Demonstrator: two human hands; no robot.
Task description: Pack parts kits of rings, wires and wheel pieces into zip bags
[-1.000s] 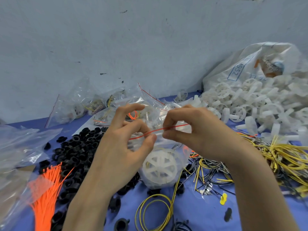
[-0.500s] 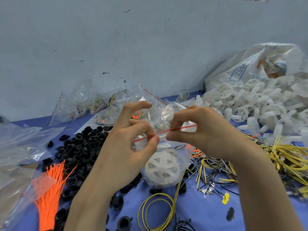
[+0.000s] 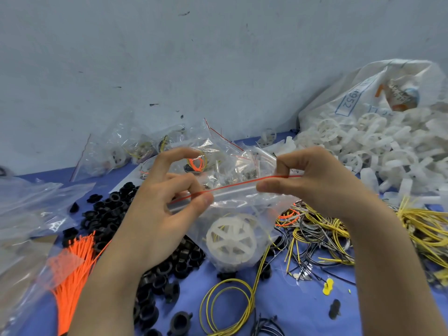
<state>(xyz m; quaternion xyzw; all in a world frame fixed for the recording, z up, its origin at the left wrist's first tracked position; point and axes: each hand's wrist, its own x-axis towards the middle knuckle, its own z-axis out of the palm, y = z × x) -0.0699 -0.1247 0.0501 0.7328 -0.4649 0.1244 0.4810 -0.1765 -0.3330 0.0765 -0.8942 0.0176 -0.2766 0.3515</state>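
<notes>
Left hand and right hand each pinch the red seal strip of the zip bag, held over the surface, a white wheel piece sagging inside. Sealing well likely means pressing along the whole strip, leaving no gap. Nearer than the bag lies a yellow wire coil; left of it black rings; behind it packed bags, then the wheel pile. Nothing seems to block the hands.
</notes>
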